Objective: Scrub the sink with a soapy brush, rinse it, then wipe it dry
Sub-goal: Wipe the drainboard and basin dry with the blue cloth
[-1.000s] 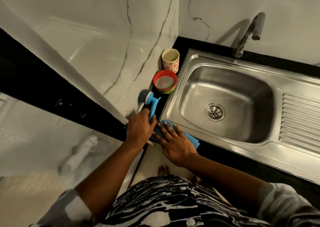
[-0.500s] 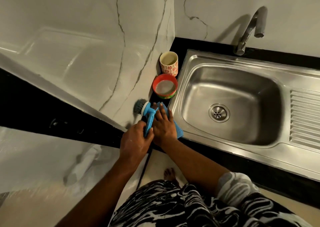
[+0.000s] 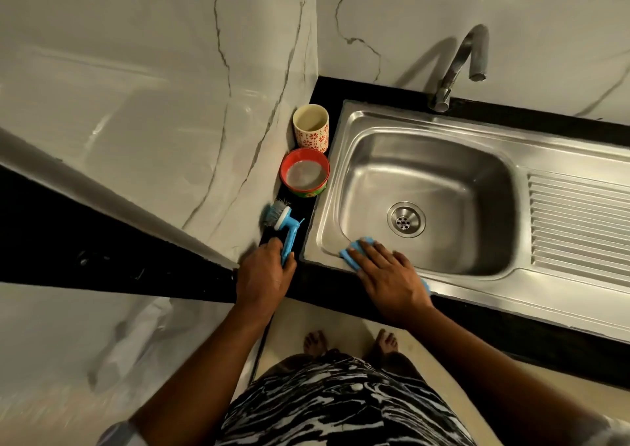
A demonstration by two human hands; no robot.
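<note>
A stainless steel sink (image 3: pixel 443 159) with a round drain (image 3: pixel 406 219) is set in a black counter. My left hand (image 3: pixel 264 275) grips the blue handle of a brush (image 3: pixel 285 228) lying on the counter strip left of the sink, bristles toward the wall. My right hand (image 3: pixel 388 275) lies flat with spread fingers on a blue cloth (image 3: pixel 353 253), pressing it onto the sink's front left rim. Most of the cloth is hidden under the hand.
A red bowl (image 3: pixel 304 177) with cloudy liquid and a floral cup (image 3: pixel 311 130) stand on the counter strip beyond the brush. The tap (image 3: pixel 456 67) rises behind the basin. A ribbed drainboard (image 3: pixel 579 220) is on the right. Marble walls close the left and back.
My right hand has slid the blue cloth rightward from beside the brush onto the sink's front rim. My left hand still holds the brush handle in place.
</note>
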